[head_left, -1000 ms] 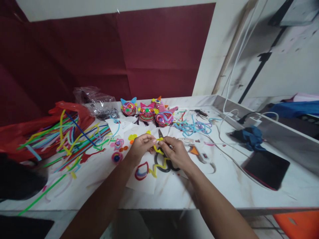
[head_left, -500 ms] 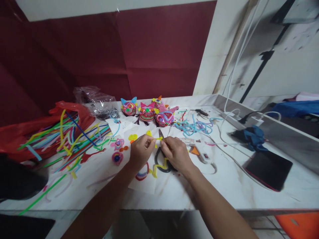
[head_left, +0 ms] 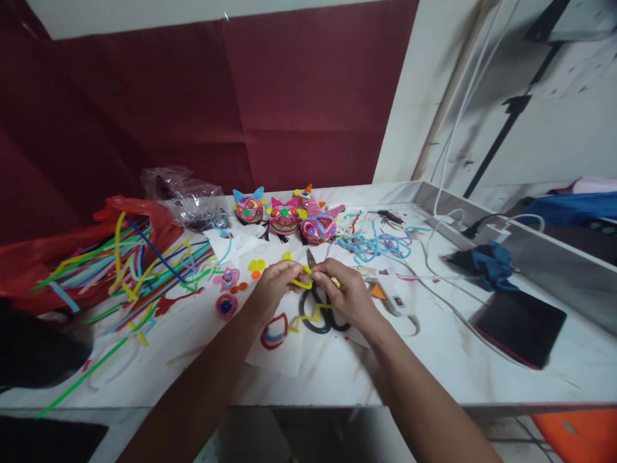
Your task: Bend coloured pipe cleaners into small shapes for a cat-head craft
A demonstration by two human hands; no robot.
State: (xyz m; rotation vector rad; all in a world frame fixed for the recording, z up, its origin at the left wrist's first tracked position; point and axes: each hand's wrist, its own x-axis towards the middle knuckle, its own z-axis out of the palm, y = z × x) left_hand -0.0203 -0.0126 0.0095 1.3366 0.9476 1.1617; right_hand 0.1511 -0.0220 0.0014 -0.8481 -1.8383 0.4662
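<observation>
Between my hands stretches a bent yellow pipe cleaner (head_left: pixel 303 285). My left hand (head_left: pixel 274 286) pinches one end and my right hand (head_left: pixel 341 289) pinches the other, fingertips close together. Beneath my right hand lie black-handled scissors (head_left: pixel 315 321), blades pointing away from me. A zigzag yellow pipe cleaner (head_left: pixel 308 318) rests across their handles. Left of it is a red, white and blue coiled pipe-cleaner piece (head_left: pixel 274 332) on white paper (head_left: pixel 282 361). Pink coils with a dark blue centre (head_left: pixel 226 306) and orange dots (head_left: pixel 242 287) sit left of my left hand.
Several colourful animal-head ornaments (head_left: pixel 284 218) stand at the back. A red bag (head_left: pixel 120 209) with loose pipe cleaners (head_left: pixel 159 270) fills the left. Blue curled strands (head_left: pixel 376 246), a white glue gun (head_left: pixel 396 299), cables and a black flat object (head_left: pixel 523 328) lie on the right.
The yellow pipe cleaner has gone from nearly straight to a bent loop between my fingers. My hands have shifted slightly, uncovering more of the scissors' handles and the red coiled piece.
</observation>
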